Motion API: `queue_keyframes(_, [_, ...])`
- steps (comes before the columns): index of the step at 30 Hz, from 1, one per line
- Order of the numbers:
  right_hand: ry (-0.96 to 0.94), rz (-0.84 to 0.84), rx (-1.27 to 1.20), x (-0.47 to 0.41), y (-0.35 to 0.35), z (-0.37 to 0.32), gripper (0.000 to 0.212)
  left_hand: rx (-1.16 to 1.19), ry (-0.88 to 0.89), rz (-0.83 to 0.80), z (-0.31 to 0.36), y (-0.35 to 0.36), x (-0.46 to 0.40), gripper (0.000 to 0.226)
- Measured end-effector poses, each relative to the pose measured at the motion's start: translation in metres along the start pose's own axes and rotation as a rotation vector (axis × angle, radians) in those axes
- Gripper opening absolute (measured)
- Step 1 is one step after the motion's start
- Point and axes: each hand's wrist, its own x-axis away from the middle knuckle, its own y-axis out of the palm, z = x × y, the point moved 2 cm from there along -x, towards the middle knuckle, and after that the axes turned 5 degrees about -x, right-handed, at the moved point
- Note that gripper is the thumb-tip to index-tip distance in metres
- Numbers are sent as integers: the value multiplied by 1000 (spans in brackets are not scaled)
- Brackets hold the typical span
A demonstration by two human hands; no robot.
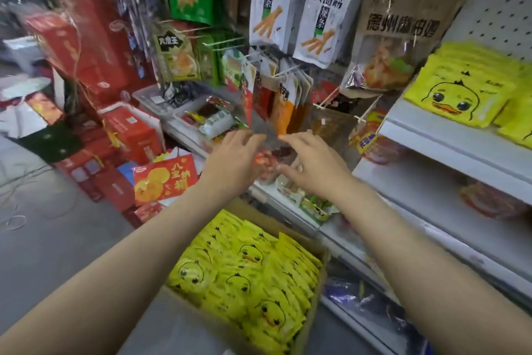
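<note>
A row of orange and red snack packs [283, 101] hangs from pegs in the middle of the rack. My left hand [230, 159] and my right hand [312, 166] both reach up to the lower edge of these packs, fingers stretched out, fingertips close together just under a blurred pack. Neither hand plainly grips anything. Below my forearms stands an open cardboard box [324, 264] filled with several yellow duck-face packs [244, 274]. More of the same yellow duck-face packs [460, 95] lie on the white shelf [426, 135] at the right.
Large white and brown snack bags [319, 15] hang above the pegs. Clear trays of small snacks [210, 117] sit on the lower ledge behind my hands. Red gift boxes [86, 49] are stacked on the grey floor at the left. Wire peg hooks [221, 43] stick out toward me.
</note>
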Motion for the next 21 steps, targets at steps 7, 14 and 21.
queue_keyframes(7, [207,-252,-69,-19,127,32,65,134,-66,-348,-57,121,17,63])
queue_keyframes(14, [425,-651,-185,49,270,70,67,353,-252,-807,-51,251,107,67])
queue_keyframes(21, [560,-629,-348,85,355,79,58,400,-418,-902,-55,325,176,73])
